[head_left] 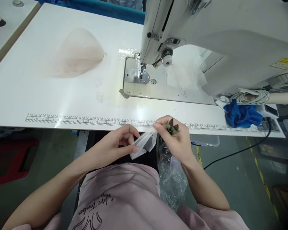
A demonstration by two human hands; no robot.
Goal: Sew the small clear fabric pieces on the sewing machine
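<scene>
White desk (38, 95) runs wide, w/ a ruler strip (86, 120) printed along its near edge. Big sewing machine (206, 41) sits at the right half, needle plate (136, 76) approx mid-desk. Pale fabric cup (78, 52) lies toward the far left. Blue cloth (242, 115) bunched at the near right corner. Off the near edge, over the lap: crinkled plastic bag (171, 179) hangs below the right hand (176, 140), which is closed on small dark & green pieces (172, 127). Left hand (122, 142) pinches a small clear pouch (144, 143), both hands touching it.
</scene>
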